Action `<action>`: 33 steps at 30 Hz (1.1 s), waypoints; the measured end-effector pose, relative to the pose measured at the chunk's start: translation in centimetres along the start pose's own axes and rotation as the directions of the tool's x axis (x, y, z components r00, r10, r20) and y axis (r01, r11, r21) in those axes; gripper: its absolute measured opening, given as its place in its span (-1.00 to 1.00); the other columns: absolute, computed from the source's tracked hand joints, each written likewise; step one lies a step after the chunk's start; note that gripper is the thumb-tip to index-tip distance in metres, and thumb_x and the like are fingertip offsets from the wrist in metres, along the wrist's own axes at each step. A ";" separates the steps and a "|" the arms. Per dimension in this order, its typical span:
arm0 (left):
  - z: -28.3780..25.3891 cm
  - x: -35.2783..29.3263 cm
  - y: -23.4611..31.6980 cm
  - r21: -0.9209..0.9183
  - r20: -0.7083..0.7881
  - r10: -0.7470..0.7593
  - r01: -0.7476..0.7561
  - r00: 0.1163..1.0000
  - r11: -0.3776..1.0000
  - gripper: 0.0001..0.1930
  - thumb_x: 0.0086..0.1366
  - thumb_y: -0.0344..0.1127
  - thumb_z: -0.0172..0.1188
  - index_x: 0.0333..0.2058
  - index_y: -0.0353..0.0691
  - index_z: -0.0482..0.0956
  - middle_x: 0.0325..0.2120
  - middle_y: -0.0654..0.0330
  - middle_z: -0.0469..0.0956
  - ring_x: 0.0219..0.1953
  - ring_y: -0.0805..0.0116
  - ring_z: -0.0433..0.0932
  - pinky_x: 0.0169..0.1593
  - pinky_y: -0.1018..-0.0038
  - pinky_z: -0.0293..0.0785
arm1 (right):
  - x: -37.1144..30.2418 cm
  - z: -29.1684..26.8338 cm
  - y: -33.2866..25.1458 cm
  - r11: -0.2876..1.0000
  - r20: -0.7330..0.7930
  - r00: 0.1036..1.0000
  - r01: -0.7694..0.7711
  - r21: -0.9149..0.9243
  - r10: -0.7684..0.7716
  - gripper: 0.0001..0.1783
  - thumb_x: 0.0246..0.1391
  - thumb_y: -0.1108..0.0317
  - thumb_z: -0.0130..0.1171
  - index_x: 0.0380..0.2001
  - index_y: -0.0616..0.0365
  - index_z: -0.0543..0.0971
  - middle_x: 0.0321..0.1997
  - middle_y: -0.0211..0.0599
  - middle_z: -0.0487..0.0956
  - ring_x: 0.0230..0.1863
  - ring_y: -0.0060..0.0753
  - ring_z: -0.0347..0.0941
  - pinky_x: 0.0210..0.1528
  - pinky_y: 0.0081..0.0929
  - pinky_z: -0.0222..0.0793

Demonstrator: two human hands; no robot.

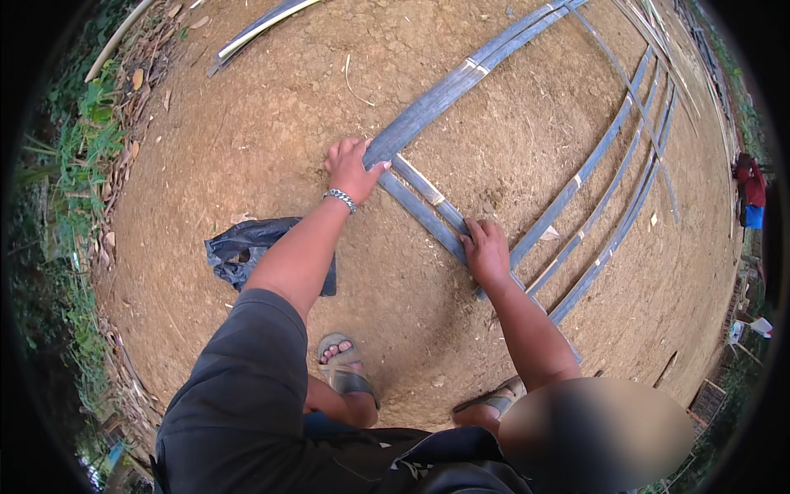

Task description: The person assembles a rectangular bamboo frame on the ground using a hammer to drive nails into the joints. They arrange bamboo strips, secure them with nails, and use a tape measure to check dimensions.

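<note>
My left hand [350, 171] is closed around the near end of a long dark bamboo slat [432, 105], its thumb over the corner where the slat meets two crosspieces. A lower cross slat [421, 214] and a narrower upper one [420, 179] with a pale node run from that corner toward my right hand [487, 253]. The fingers of my right hand are curled over these cross slats; its fingertips are partly hidden. A crumpled black plastic bag [267, 232] lies on the soil, partly behind my left forearm.
Several long bamboo slats [550, 216] fan away on the right, crossed by a thin strip [611, 59]. More strips [259, 31] lie at the far left. Plants [95, 156] border the left side. My sandalled feet [346, 366] stand close to the work.
</note>
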State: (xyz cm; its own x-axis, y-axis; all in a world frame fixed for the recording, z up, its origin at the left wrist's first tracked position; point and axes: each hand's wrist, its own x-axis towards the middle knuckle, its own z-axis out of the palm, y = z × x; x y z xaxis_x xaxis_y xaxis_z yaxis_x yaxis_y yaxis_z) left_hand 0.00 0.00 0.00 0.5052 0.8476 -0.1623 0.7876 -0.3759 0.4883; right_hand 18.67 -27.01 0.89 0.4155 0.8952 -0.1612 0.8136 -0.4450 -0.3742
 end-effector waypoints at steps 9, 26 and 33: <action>-0.4 0.8 -0.6 0.002 -0.022 0.025 -0.025 0.999 1.000 -0.30 0.21 0.07 0.41 0.24 -0.17 0.50 0.20 0.11 0.36 0.33 0.11 0.14 0.41 0.14 -0.02 | 1.1 0.7 -0.4 0.998 -0.089 0.994 0.059 0.033 -0.056 -0.57 0.14 0.30 0.30 0.10 0.03 0.60 -0.07 -0.15 0.58 0.02 -0.02 0.48 0.12 -0.15 0.44; 0.5 0.3 -0.3 0.000 -0.044 0.008 -0.008 0.999 1.000 -0.32 0.21 0.05 0.42 0.23 -0.17 0.52 0.19 0.11 0.40 0.32 0.08 0.18 0.41 0.11 0.01 | 0.2 0.9 0.2 0.995 -0.127 0.991 0.062 0.081 -0.052 -0.59 0.13 0.34 0.27 0.07 0.07 0.62 -0.02 -0.08 0.57 0.05 0.05 0.46 0.17 -0.07 0.35; 0.4 0.4 -0.2 -0.045 -0.051 0.008 -0.010 0.999 0.999 -0.26 0.07 0.03 0.53 0.18 -0.21 0.57 0.16 0.13 0.44 0.30 0.09 0.21 0.39 0.15 0.06 | 0.2 0.9 0.3 0.993 -0.136 0.988 0.083 0.086 -0.071 -0.57 0.09 0.36 0.29 0.08 0.06 0.61 -0.05 -0.10 0.56 0.04 0.03 0.45 0.15 -0.09 0.34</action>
State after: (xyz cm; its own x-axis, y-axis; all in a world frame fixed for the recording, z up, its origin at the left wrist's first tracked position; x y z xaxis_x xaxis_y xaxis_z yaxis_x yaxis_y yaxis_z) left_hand 0.21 0.20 -0.52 0.4923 0.8628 -0.1145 0.7661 -0.3671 0.5276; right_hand 18.67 -26.93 -0.05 0.4081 0.9129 -0.0088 0.8073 -0.3654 -0.4634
